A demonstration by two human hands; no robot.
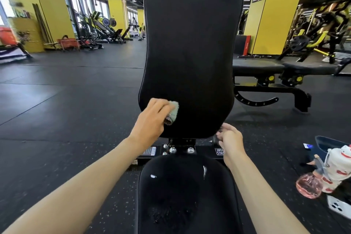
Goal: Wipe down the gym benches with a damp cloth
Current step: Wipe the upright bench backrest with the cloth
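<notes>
Two bare hands work at the upright backrest (191, 43). Left hand (152, 119) presses the bunched cloth (173, 109) under its fingers against the pad's lower left part; right hand (230, 138), fingers loosely spread, holds nothing beside the lower right corner.

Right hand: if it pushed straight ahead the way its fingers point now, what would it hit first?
Most likely the lower right corner of the backrest pad. The right hand sits just beside that edge, fingers aimed up and left toward it. Depth is unclear; a dark knob-like part half hidden by the hand may come first.
</notes>
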